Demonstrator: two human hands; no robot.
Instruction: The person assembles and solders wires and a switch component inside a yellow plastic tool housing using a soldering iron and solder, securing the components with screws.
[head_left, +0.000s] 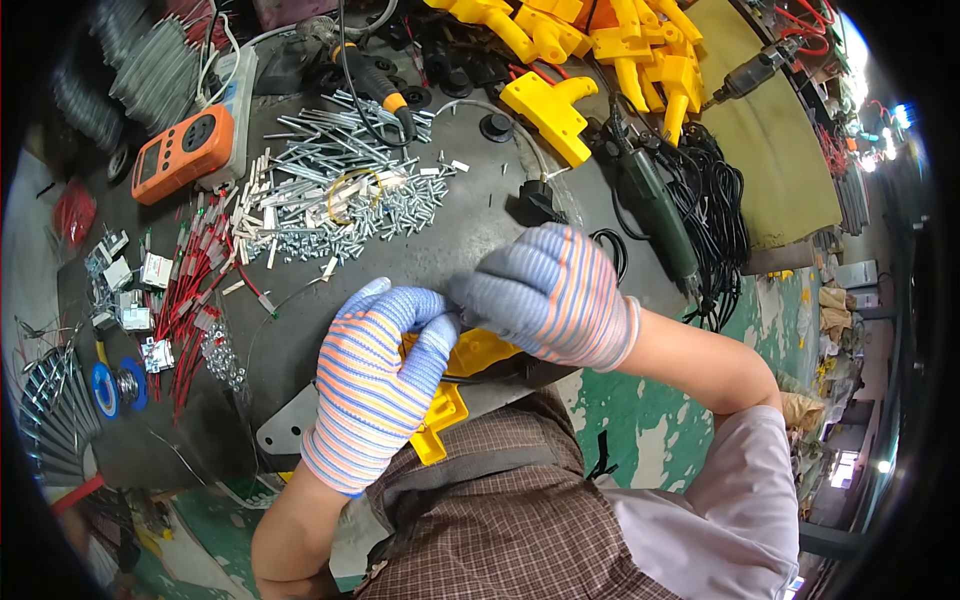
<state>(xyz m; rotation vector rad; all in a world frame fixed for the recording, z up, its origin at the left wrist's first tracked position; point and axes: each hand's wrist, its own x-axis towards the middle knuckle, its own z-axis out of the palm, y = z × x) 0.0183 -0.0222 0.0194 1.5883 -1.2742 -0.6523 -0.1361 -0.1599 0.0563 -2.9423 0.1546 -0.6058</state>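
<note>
Dark metal workbench (pixel 480 235) lies crowded. Both my hands – left striped knit glove (pixel 375 385), right striped knit glove (pixel 545 295) – are closed around the yellow plastic handle shell (pixel 470 355) near my chest; I should pinch its black wire (pixel 475 378) steadily.

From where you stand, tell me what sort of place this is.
Probably a small assembly workshop. The dark workbench holds a heap of screws, red wire leads and a pile of yellow plastic housings, and both gloved hands, left and right, work on one such yellow housing.

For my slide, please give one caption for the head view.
Two gloved hands, left and right, hold a yellow plastic part over a cluttered workbench.
</note>
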